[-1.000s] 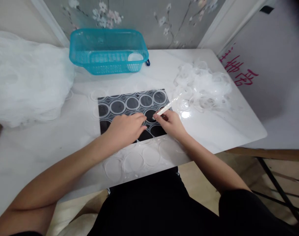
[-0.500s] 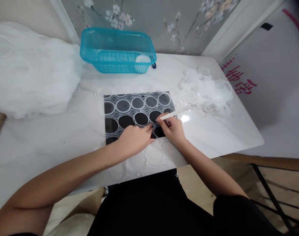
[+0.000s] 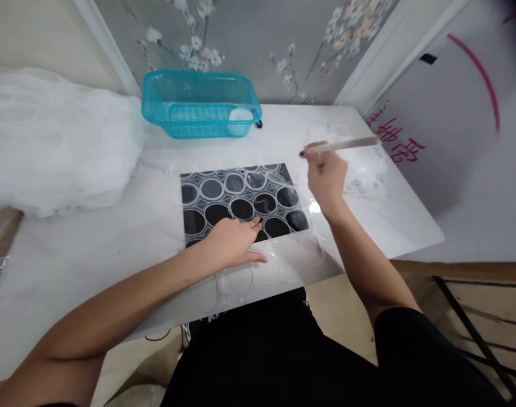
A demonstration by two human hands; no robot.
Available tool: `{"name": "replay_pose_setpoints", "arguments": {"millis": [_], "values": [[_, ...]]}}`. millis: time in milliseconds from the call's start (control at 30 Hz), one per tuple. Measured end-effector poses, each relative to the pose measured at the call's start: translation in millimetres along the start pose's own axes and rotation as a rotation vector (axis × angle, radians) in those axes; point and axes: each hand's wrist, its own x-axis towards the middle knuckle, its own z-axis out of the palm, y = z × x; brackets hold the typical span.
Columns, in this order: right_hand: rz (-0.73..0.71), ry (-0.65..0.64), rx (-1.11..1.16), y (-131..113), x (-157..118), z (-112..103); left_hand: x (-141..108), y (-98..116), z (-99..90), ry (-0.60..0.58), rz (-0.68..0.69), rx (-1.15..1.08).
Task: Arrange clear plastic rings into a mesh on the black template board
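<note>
At the near edge of the table (image 3: 278, 138), clear film with round outlines (image 3: 236, 280) spreads out. Just beyond it, the left hand (image 3: 235, 240) lies flattened with nothing seen in its grip, fingertips on the near part of a dark sheet (image 3: 243, 208) printed with circles, thumb spread wide over the film. The sheet's long axis runs left to right, its right end tipped slightly away from the body. The left hand is the nearer one, touching the sheet; the right hand (image 3: 328, 175) is apart from it, past its far right corner and apparently raised. Its fingers close narrowly on one end of a pale stick (image 3: 355, 143), which points rightward across a heap of clear rings (image 3: 370, 175). Farther back stands a blue basket (image 3: 190, 132).
</note>
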Motion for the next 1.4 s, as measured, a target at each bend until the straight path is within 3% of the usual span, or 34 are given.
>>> {"name": "replay_pose_setpoints", "arguments": {"millis": [100,267,400,533,633,733,833,1033,1200,1400], "values": [[0.083,0.068,0.146,4.8,10.5,-15.3,1.4,-1.9,-1.2,0.015,-0.020,0.008],[0.150,-0.090,0.215,15.3,-30.3,-12.3,5.6,-9.7,-4.7,0.063,-0.024,-0.013],[0.183,-0.191,0.334,20.2,-50.1,-8.3,15.8,-16.6,-10.2,0.177,-0.032,-0.025],[0.113,-0.419,0.503,12.3,-56.8,-16.0,35.5,-22.1,-13.7,0.243,-0.044,0.012],[0.074,-0.613,0.592,6.9,-66.1,-19.6,47.9,-27.2,-14.3,0.206,0.024,0.020],[0.097,-0.693,0.623,7.1,-75.7,-18.9,52.0,-30.4,-16.3,0.176,0.032,0.001],[0.142,-0.622,0.608,10.9,-77.6,-16.3,50.7,-26.4,-19.3,0.182,-0.028,0.002],[0.315,-0.282,0.550,20.4,-67.3,-4.2,49.1,5.0,-9.3,0.187,0.025,0.073],[0.306,-0.284,0.509,21.2,-69.4,1.7,49.4,18.4,3.3,0.087,-0.005,0.080],[0.302,-0.320,0.467,21.7,-70.4,2.0,50.5,16.4,1.6,0.054,-0.010,0.040]]}}
